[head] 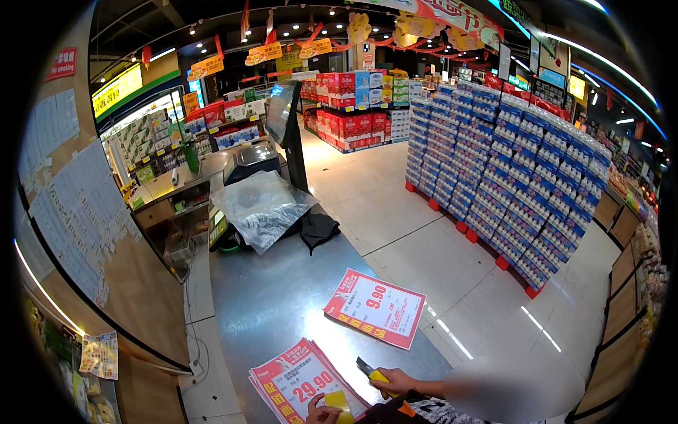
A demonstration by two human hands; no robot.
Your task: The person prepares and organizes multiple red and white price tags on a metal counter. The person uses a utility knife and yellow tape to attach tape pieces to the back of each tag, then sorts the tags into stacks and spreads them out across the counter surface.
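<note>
Low in the view, my right hand (396, 382) grips a yellow-handled utility knife (379, 376), its dark end pointing up and left over the steel counter. My left hand (321, 412) holds a small flat yellow piece (339, 407), possibly a card; its exact kind is unclear. Beneath that hand lies a stack of red-bordered price signs (296, 379), fanned slightly at the edges. Farther up the counter, another red-bordered price sign (376, 308) lies face up, apart from the stack.
The steel counter (254, 297) carries a plastic bag bundle (259, 204), a black cloth item (319, 230) and a scale (251, 159) beside a screen (283, 114). Shrink-wrapped bottle packs (503, 169) stand on red pallets to the right. A papered wall panel (85, 212) rises at left.
</note>
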